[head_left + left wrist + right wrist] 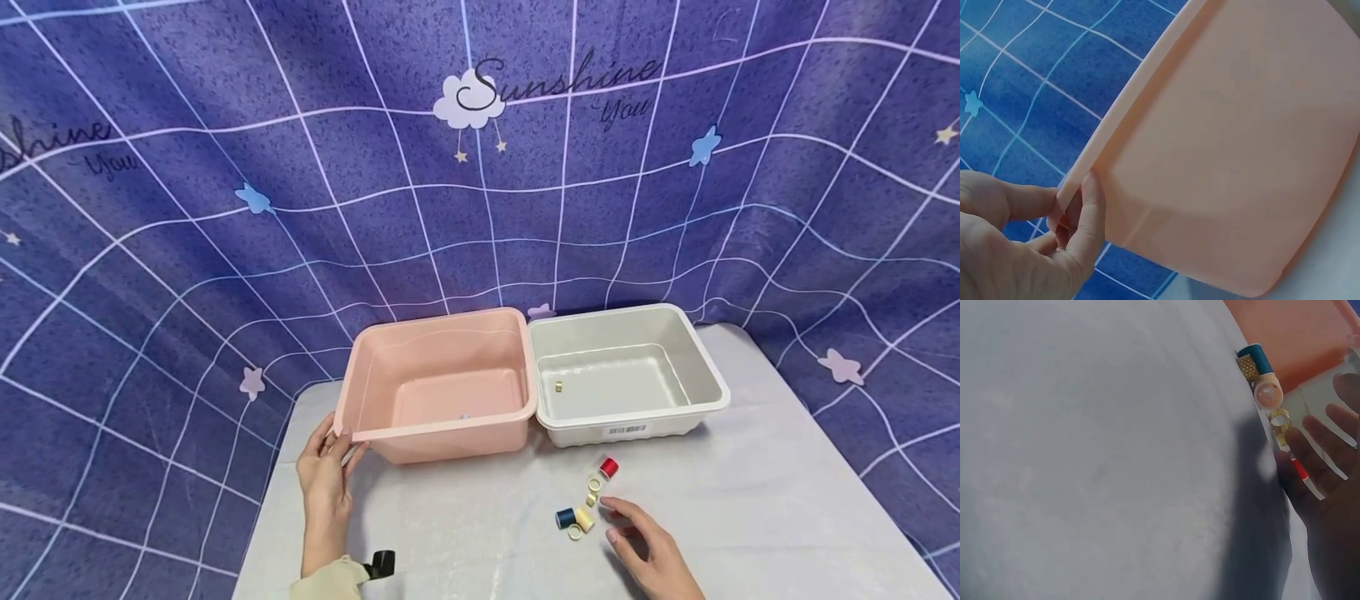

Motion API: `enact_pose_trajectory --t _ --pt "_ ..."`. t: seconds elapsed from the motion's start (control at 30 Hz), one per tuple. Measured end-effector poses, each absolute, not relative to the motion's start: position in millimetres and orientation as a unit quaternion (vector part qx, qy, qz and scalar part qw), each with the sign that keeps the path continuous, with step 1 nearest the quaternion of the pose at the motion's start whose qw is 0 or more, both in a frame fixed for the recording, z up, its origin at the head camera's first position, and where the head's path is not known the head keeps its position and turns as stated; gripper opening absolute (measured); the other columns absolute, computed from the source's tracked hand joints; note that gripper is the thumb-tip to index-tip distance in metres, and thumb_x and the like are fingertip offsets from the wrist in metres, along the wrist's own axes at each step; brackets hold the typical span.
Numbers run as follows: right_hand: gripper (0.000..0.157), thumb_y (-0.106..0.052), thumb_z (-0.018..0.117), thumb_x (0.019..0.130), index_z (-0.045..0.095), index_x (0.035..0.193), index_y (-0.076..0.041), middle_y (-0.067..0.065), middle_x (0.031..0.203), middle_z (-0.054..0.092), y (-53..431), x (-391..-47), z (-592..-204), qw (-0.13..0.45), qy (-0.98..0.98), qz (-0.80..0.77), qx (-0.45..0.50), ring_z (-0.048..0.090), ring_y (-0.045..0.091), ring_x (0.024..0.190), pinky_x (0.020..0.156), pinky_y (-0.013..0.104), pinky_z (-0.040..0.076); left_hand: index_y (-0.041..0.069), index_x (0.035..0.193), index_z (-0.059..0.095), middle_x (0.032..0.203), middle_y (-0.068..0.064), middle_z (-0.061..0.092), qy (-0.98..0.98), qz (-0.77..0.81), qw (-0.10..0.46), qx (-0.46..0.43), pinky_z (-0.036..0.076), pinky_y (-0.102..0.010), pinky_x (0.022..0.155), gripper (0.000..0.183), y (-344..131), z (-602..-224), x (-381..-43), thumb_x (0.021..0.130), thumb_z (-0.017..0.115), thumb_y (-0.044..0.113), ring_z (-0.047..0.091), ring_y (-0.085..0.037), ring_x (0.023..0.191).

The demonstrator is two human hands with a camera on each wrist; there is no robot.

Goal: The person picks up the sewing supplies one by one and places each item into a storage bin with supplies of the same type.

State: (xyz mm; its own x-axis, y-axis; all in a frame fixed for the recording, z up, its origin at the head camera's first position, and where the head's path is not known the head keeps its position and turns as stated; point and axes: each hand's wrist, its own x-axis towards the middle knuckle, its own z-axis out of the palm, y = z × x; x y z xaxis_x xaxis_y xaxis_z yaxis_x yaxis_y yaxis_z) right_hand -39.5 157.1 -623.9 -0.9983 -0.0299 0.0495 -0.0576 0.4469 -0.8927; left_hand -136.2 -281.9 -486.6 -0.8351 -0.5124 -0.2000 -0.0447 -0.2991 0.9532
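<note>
My left hand (326, 475) pinches the rim of a pink plastic basin (450, 442) at its near left corner. In the left wrist view, thumb and fingers lie on both sides of that rim. Relaxed and holding nothing, my right hand (648, 546) hovers beside a small group on the table. There lie a red thread spool (609, 468), a dark blue thread spool (565, 518) and a pale yellow one (584, 520). Several gold dimpled rings (594, 484), like ring thimbles, lie among them. The right wrist view shows the blue spool (1260, 357) past my spread fingers.
A light grey basin (633, 408) stands against the pink one's right side, with one small gold ring (558, 387) inside. A small bluish thing (463, 417) lies in the pink basin. A purple gridded curtain (480, 208) hangs behind the white-covered table (465, 533).
</note>
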Motion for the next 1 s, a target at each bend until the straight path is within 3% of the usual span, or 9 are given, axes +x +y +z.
enact_pose_trajectory --t 0.27,0.47,0.8,1.0 --pt "0.039 -0.015 0.075 0.097 0.068 0.134 -0.02 -0.005 0.127 0.072 156 -40 -630 0.045 -0.859 0.505 0.064 0.068 0.006 0.108 0.086 0.022 0.06 0.003 0.158 0.04 0.116 -0.004 0.055 -0.566 -0.77 0.152 0.252 0.067 -0.02 0.075 0.059 -279 -490 -138 0.102 0.054 -0.009 0.067 -0.004 0.078" --pt "0.038 -0.018 0.074 0.098 0.067 0.135 -0.02 -0.008 0.128 0.071 150 -47 -628 0.037 -0.858 0.506 0.082 0.067 0.007 0.108 0.087 0.021 0.059 0.003 0.157 0.041 0.112 -0.001 0.06 -0.551 -0.776 0.165 0.259 0.067 -0.02 0.071 0.058 -277 -490 -140 0.102 0.055 -0.007 0.067 -0.004 0.075" --pt "0.037 -0.016 0.074 0.098 0.067 0.135 -0.015 -0.002 0.132 0.07 139 -55 -630 0.044 -0.849 0.511 0.128 0.067 0.007 0.116 0.098 0.014 0.056 0.002 0.155 0.043 0.106 0.001 0.066 -0.541 -0.779 0.178 0.261 0.066 -0.019 0.068 0.055 -275 -492 -143 0.102 0.058 -0.005 0.067 -0.004 0.074" --pt "0.039 -0.015 0.077 0.096 0.068 0.134 -0.017 -0.012 0.131 0.068 135 -56 -632 0.037 -0.859 0.499 0.107 0.065 0.005 0.117 0.1 0.016 0.056 0.004 0.156 0.042 0.109 0.0 0.066 -0.536 -0.785 0.177 0.255 0.067 -0.019 0.07 0.056 -277 -494 -144 0.103 0.057 -0.004 0.066 -0.005 0.075"
